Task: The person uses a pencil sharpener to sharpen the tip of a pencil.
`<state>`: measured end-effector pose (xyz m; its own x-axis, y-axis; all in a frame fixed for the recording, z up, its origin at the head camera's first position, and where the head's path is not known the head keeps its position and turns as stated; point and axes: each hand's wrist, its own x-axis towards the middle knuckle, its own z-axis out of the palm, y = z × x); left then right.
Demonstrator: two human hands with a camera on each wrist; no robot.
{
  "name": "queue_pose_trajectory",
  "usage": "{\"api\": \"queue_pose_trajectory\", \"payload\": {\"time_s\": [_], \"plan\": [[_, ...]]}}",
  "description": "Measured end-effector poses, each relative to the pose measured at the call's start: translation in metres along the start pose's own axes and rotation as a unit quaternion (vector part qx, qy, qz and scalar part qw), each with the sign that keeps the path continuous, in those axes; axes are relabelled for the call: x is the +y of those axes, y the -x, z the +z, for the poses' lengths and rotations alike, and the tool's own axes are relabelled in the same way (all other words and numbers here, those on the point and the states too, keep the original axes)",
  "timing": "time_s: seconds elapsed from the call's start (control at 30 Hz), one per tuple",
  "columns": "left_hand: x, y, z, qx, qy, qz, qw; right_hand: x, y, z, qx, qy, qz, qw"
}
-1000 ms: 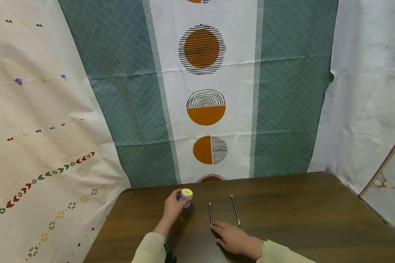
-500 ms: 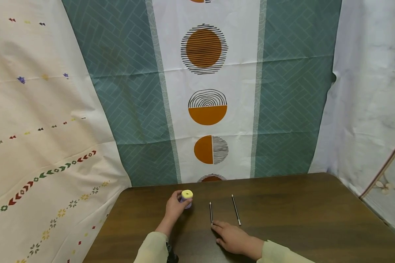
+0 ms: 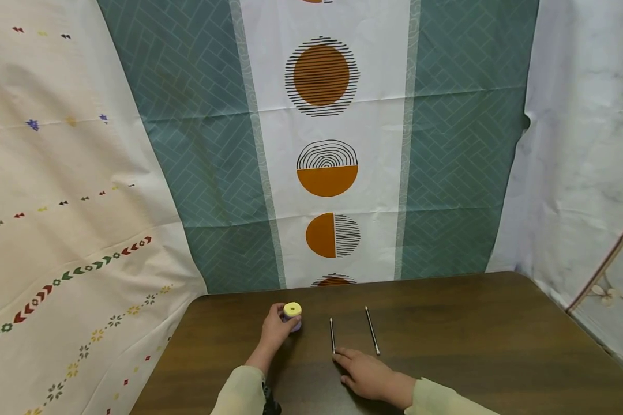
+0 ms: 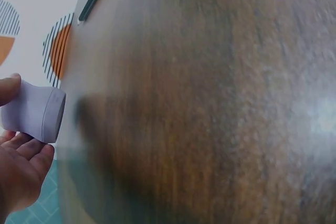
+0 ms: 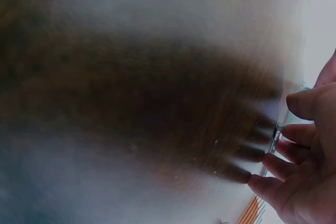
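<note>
My left hand (image 3: 276,329) grips a small lavender pencil sharpener (image 3: 292,312) with a yellow top that has a little hole in it. Its waisted body (image 4: 32,109) shows between thumb and fingers in the left wrist view, with the flat base close over the table. My right hand (image 3: 364,373) rests on the wood with fingers extended, the fingertips right at the near end of a dark pencil (image 3: 333,336). A second dark pencil (image 3: 372,331), with a pale near end, lies farther right, beyond that hand.
A dark brown wooden table (image 3: 472,340) spreads under both hands. Behind its far edge hangs a green and white cloth (image 3: 337,127) with orange circles. A cream patterned cloth (image 3: 83,173) hangs at the left, a pale one (image 3: 576,173) at the right.
My left hand has lowered the pencil sharpener slightly toward the table. My right hand and both pencils have stayed in place.
</note>
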<state>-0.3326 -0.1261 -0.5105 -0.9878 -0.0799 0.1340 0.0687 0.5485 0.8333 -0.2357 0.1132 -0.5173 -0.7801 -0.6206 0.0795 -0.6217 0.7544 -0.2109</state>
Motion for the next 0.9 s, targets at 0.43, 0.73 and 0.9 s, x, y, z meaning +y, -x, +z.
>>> {"api": "queue_pose_trajectory", "payload": {"time_s": [0.43, 0.73, 0.9], "plan": [[-0.006, -0.001, 0.000, -0.004, -0.002, -0.011, 0.9999, 0.001, -0.001, 0.001, -0.006, -0.005, 0.003, 1.000], [-0.010, 0.001, 0.000, -0.011, -0.006, -0.001, 0.9999, 0.000, -0.001, 0.002, -0.002, -0.001, 0.001, 1.000], [-0.011, 0.003, 0.000, -0.015, -0.001, -0.001, 0.9999, 0.001, -0.001, 0.003, -0.005, -0.004, 0.006, 1.000]]}}
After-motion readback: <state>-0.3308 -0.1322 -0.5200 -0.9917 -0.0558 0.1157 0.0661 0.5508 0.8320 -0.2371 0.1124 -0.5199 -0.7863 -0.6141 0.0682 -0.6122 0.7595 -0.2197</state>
